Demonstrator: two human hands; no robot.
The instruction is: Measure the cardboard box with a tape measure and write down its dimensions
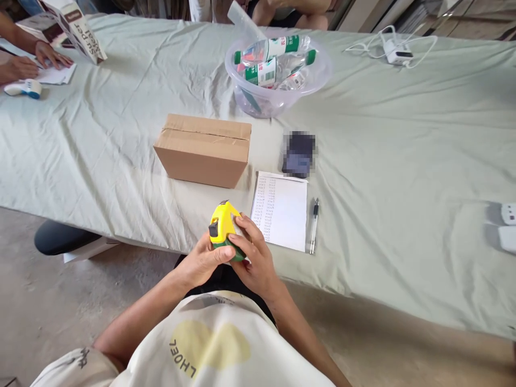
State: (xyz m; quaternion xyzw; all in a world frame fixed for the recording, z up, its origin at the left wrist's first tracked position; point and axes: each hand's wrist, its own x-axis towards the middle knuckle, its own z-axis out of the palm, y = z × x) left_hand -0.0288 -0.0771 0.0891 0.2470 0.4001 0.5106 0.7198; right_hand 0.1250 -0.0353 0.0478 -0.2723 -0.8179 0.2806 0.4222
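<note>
A yellow and green tape measure [224,224] with a black button is held between my two hands at the table's near edge. My left hand [207,260] grips it from the left, the thumb lying across its lower part. From the right, the fingers of my right hand [256,258] wrap round its side. Just beyond my hands sits a closed brown cardboard box [201,158]. To the right of my hands lies a sheet of paper [288,215] with columns of small handwriting, and a pen [314,226] lies beside it.
A blurred dark phone-like object [299,154] lies behind the paper. Farther back stands a clear plastic basin [262,102] of bottles. A power strip [397,52] with white cables is at the back right. Another person's hands [50,55] rest on paper at far left. A stool [64,237] stands below.
</note>
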